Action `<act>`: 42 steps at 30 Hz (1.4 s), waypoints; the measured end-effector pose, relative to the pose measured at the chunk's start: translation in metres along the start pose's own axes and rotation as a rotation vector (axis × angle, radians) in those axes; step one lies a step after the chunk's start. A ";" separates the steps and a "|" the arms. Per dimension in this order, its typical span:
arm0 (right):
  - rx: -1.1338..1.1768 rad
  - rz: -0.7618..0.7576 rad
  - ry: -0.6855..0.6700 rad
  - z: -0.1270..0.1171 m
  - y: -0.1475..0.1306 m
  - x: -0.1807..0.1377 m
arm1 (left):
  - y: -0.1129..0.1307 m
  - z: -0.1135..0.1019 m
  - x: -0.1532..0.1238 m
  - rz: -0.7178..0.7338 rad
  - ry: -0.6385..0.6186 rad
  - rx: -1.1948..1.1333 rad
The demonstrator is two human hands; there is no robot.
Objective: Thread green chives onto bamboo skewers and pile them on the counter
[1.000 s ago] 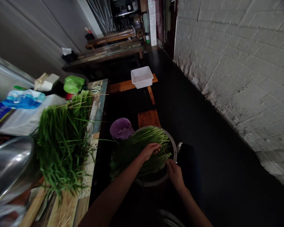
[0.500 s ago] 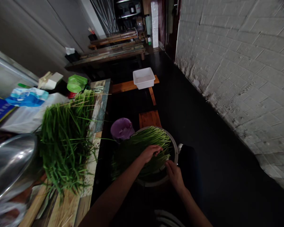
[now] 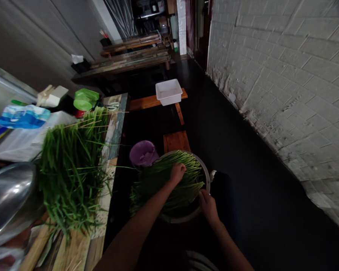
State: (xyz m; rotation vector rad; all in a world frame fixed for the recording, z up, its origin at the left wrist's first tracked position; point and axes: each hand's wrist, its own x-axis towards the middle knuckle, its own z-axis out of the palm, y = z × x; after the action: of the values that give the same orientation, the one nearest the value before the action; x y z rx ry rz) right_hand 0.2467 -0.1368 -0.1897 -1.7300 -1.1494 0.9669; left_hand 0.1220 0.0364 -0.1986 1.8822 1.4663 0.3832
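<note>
Many green stalks [image 3: 190, 165] lie in a round basin [image 3: 207, 178], the left hand [image 3: 177, 172] over them, the right hand [image 3: 209, 206] near their ends, both with curled fingers whose hold cannot be told.

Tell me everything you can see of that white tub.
The white tub is rectangular and open-topped, with a rim and walls that narrow slightly toward the base. It looks like plastic. It rests upright near the end of a brown wooden bench, the only thing seen touching it.
</note>
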 end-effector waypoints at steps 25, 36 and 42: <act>0.002 -0.061 -0.082 -0.003 -0.020 -0.007 | 0.027 -0.017 -0.045 -0.324 -0.412 -0.969; -0.038 -0.095 -0.048 -0.002 -0.022 -0.007 | 0.027 -0.018 -0.046 -0.393 -0.371 -1.080; -0.050 -0.081 -0.053 0.001 -0.018 -0.007 | 0.019 -0.011 -0.054 -0.326 -0.475 -0.939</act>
State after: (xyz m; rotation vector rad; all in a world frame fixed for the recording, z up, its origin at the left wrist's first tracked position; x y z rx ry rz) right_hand 0.2381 -0.1386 -0.1724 -1.6927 -1.2784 0.9471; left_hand 0.1119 -0.0122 -0.1677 0.8819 0.9729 0.3467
